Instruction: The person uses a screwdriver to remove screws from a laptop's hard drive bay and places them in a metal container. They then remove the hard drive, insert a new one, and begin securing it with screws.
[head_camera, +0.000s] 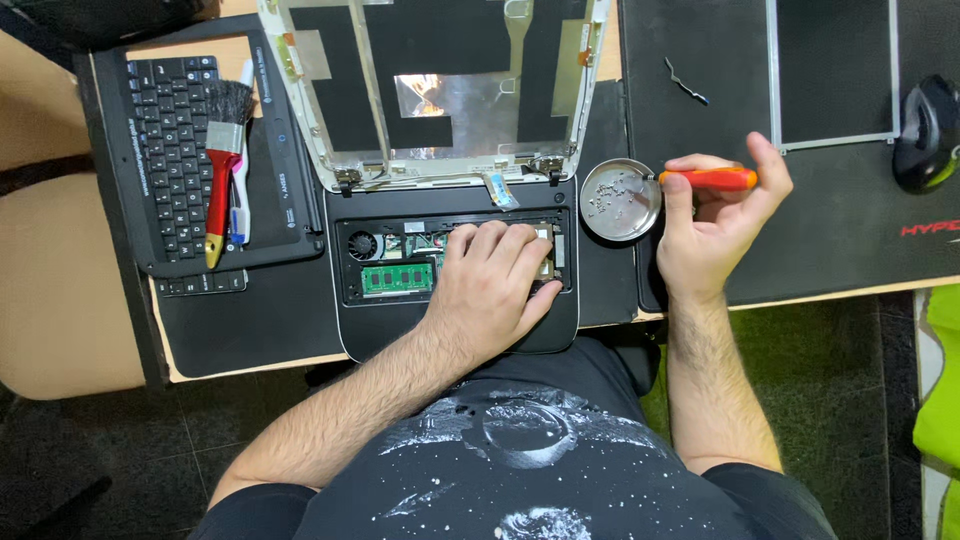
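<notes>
An opened small laptop lies before me with its keyboard removed, showing a fan, a green memory module and the board. My left hand rests flat on the right half of that open bay, fingers spread over the parts. My right hand hovers to the right, gripping an orange-handled screwdriver whose tip reaches over a round metal dish holding several small screws. The laptop's stripped lid stands open behind the bay.
A detached black keyboard lies at left with a red-handled brush and a white pen-like tool on it. A dark mat at right carries a flat screen panel, a small bent metal piece and a black mouse.
</notes>
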